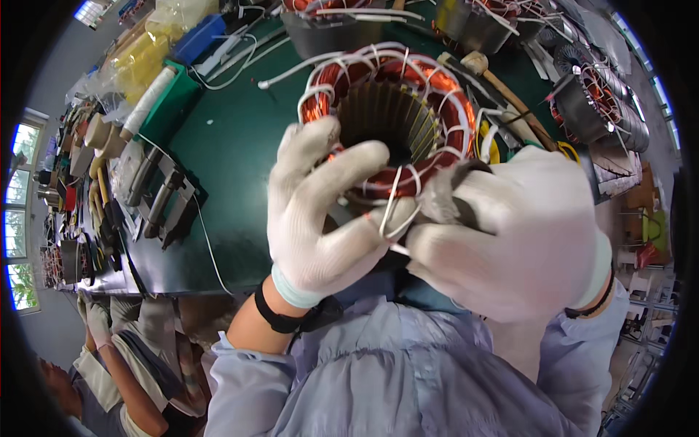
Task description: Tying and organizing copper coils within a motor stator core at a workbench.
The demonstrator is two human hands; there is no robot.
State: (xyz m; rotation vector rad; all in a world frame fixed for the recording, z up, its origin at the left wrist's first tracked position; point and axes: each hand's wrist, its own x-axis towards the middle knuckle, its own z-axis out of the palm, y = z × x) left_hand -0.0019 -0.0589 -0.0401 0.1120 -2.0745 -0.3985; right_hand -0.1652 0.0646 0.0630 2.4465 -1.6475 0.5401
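A worker in white knit gloves and a pale blue smock holds a round motor stator wound with copper-coloured wire and bound with white lacing cord (393,109) just above the near edge of a dark green workbench (233,146), close to the chest. The left hand (320,211) cups the stator's near rim, its thumb and fingers curled and spread over the copper winding, the index finger lying across the top of the coil. The right hand (510,233) is bunched close against it, fingertips pressed together and pinching a loop of the white cord (393,211) where it crosses the winding; the two gloves touch at that spot. Beyond the stator the bench offers one open patch of green surface to the left of the piece; elsewhere it is crowded to its edges. A wooden-handled mallet (502,84) lies just beside the stator on the right, more wound stators (597,102) stand at the far right edge, and grey metal housings (328,29) sit along the back. A spool of white cord (149,102) and a row of hand tools (156,197) line the left edge. Another person's gloved hand (98,324) shows low at the left, well apart.
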